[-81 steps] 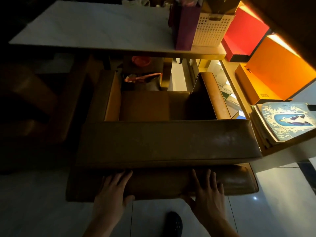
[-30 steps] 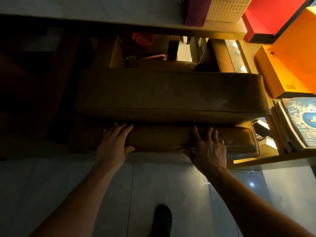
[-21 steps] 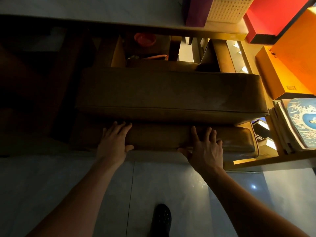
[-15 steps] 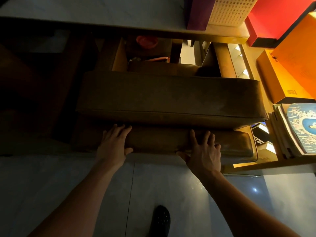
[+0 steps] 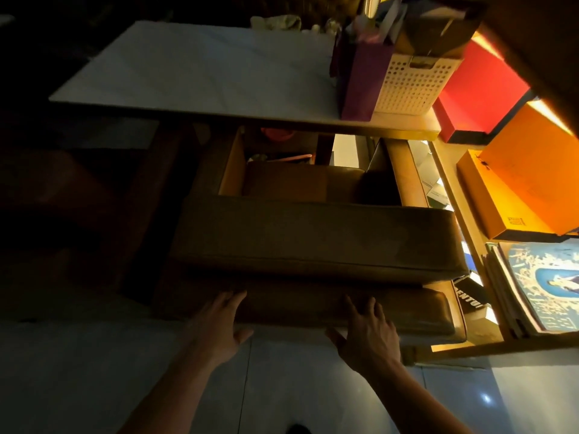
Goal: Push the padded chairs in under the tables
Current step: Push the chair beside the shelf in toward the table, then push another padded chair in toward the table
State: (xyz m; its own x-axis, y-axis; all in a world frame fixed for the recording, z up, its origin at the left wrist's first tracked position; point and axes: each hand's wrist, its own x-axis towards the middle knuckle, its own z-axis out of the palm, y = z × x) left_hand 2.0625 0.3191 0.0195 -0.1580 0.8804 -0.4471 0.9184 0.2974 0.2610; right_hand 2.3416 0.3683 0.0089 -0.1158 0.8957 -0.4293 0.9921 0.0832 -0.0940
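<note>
A brown padded armchair (image 5: 313, 236) stands with its seat partly under a white-topped table (image 5: 203, 70). Its thick backrest faces me. My left hand (image 5: 219, 327) lies flat, fingers spread, against the lower rear pad of the chair on the left side. My right hand (image 5: 366, 333) rests the same way on the right side of that pad. Neither hand grips anything. The front of the chair's seat is hidden beneath the tabletop.
A purple bag (image 5: 363, 73) and a white perforated basket (image 5: 410, 83) stand on the table's right end. Lit shelves on the right hold red (image 5: 479, 89) and orange boxes (image 5: 517, 189) and a blue-covered magazine (image 5: 545, 283). Another dark chair (image 5: 78, 198) stands left. Pale tiled floor (image 5: 78, 371) lies below.
The chair has slid forward, further under the table. My view has lifted, so the tabletop shows fully. Both hands stay flat on the rear pad.
</note>
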